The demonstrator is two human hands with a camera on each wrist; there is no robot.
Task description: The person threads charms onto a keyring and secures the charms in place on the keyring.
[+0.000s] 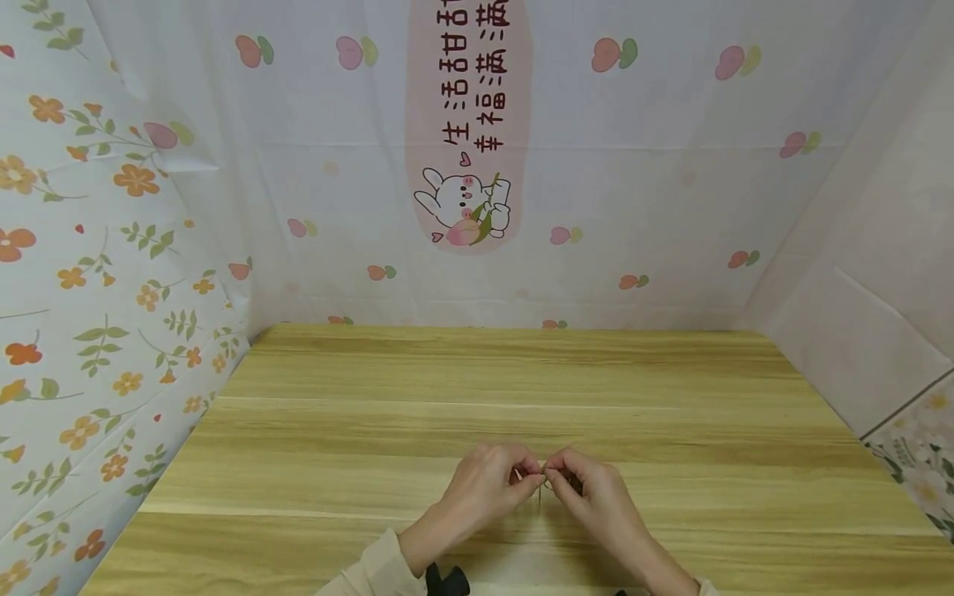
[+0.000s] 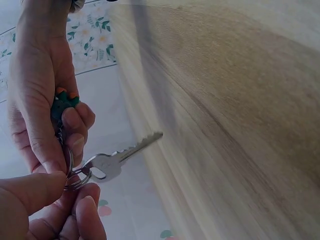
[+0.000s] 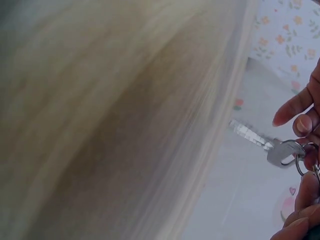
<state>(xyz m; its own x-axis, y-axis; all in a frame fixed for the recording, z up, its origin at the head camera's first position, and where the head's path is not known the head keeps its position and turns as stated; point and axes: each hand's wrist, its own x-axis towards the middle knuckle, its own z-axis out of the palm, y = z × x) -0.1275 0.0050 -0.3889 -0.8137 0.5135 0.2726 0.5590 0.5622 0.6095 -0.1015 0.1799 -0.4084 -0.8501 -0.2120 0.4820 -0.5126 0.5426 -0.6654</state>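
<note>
A silver key [image 2: 107,166] with a toothed blade hangs from a metal key ring [image 2: 79,187]. My left hand [image 1: 488,480] pinches the ring between thumb and fingers. Facing it, my right hand [image 1: 596,490] grips another part of the ring at its fingertips. A dark green charm [image 2: 62,106] with orange tips is tucked in the right hand's curled fingers, joined to the ring by a short chain [image 2: 60,132]. Both hands meet above the wooden table, and the key's blade points down in the head view. In the right wrist view, the key [image 3: 282,151] shows beside the left fingers.
The wood-grain table [image 1: 477,381] spreads out beyond the hands. A white cloth [image 1: 641,182] with printed fruit and a rabbit hangs behind it; a flowered cloth [image 1: 112,273] hangs at the left. A black object [image 1: 447,582] sits by the left sleeve.
</note>
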